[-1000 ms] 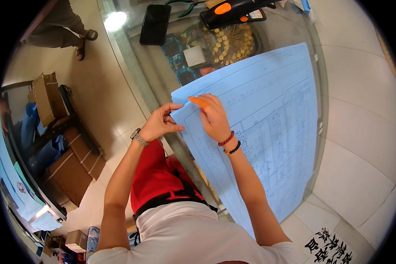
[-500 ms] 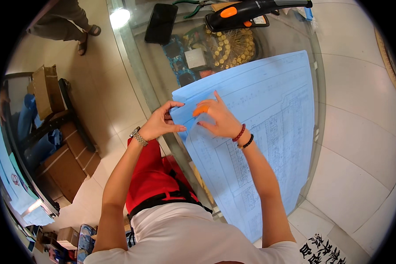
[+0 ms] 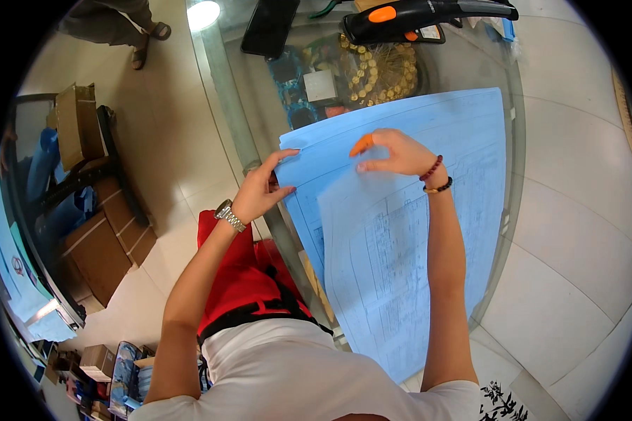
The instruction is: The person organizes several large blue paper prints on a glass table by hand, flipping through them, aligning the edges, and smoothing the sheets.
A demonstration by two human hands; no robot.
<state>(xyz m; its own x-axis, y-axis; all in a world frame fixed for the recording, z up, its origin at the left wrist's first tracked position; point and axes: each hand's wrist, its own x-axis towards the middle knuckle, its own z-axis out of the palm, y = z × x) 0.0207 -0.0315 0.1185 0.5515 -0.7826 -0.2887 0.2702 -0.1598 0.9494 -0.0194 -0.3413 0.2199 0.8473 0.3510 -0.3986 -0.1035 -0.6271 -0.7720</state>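
A stack of large blue printed sheets (image 3: 400,252) lies on the glass-topped counter (image 3: 260,119). At its upper left edge my left hand (image 3: 263,188) holds the stack, index finger and thumb spread on top, other fingers curled at the edge. My right hand (image 3: 393,154), an orange cover (image 3: 362,144) on one fingertip, holds the raised top sheet near its corner; the sheet curves away from those beneath, and the exact grip is partly blurred.
Behind the sheets lie a black phone (image 3: 263,28), a black-and-orange handheld tool (image 3: 428,21) and small items under the glass. At left are cardboard boxes (image 3: 91,259) and a dark-framed stand (image 3: 105,133). Another person's legs (image 3: 112,21) stand at upper left.
My right hand has moved rightward from the stack's corner, peeling the top sheet back and exposing the one below. My left hand stays at the edge. The view has shifted slightly.
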